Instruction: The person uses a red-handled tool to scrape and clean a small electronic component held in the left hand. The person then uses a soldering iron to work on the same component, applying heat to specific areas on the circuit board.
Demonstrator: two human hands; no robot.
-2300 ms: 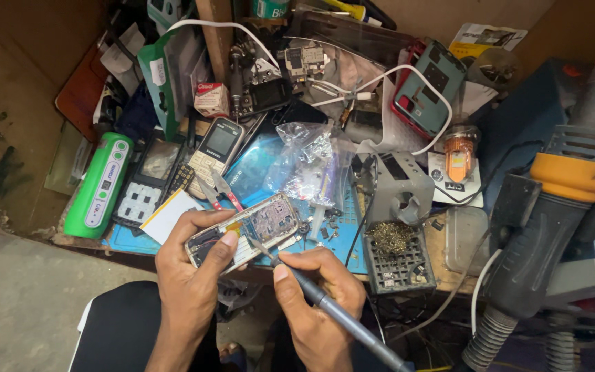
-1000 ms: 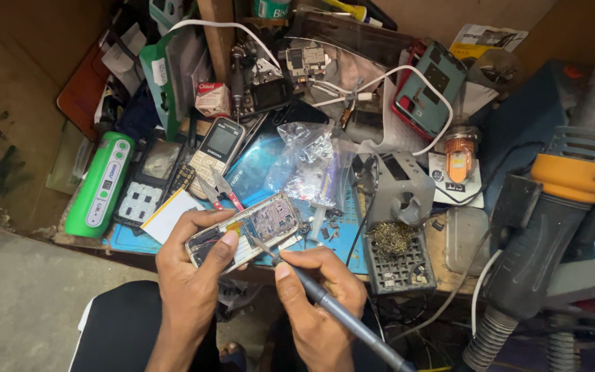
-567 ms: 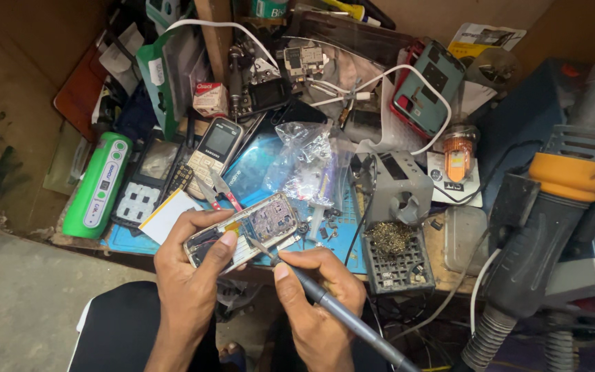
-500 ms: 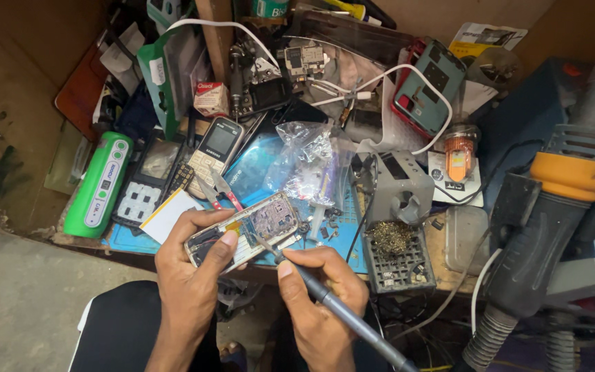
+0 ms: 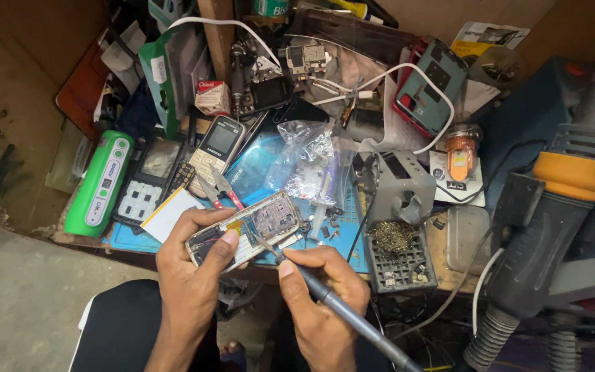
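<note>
The left hand (image 5: 191, 275) grips an opened phone (image 5: 246, 229) by its edges, just above the blue mat's (image 5: 342, 238) near edge. The right hand (image 5: 321, 293), fingers clenched around a soldering iron (image 5: 332, 303), sets its tip on the phone's circuit board; a green power bank (image 5: 98, 182) lies left of the mat.

Both hands bare, no gloves/rings/watch: left hand (image 5: 191, 282), right hand (image 5: 321, 303). Forearms bare, no sleeves visible. Black trousers (image 5: 122, 331) on lap.

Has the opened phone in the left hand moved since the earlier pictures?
No. The opened phone sits in the same place, just below the red-handled cutters.
</note>
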